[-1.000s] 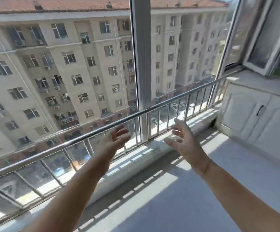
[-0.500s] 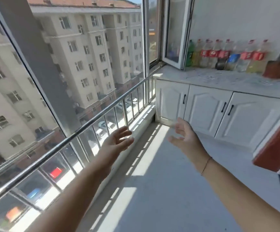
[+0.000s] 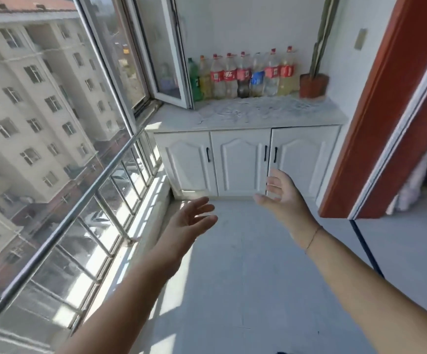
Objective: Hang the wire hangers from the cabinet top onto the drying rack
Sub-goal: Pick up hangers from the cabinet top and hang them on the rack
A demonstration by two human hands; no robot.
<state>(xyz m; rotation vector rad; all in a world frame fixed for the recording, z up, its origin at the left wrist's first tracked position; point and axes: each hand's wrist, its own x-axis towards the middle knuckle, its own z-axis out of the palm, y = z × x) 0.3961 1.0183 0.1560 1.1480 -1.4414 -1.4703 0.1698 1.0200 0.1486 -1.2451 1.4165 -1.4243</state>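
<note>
A white three-door cabinet (image 3: 240, 162) stands at the far end of the balcony. Its pale marbled top (image 3: 248, 112) shows faint thin lines that may be wire hangers; I cannot tell for sure. No drying rack is in view. My left hand (image 3: 190, 222) is held out over the floor, fingers apart and empty. My right hand (image 3: 282, 194) reaches forward in front of the cabinet doors, also spread and empty.
Several plastic bottles (image 3: 243, 75) line the back of the cabinet top, with a red flower pot (image 3: 313, 85) at the right. An open window sash (image 3: 166, 52) juts over the cabinet's left end. A steel railing (image 3: 79, 198) runs along the left. A red door frame (image 3: 375, 111) stands at right.
The view has swung right from the window and railing toward the cabinet, which is now straight ahead. Both hands stay raised and empty.
</note>
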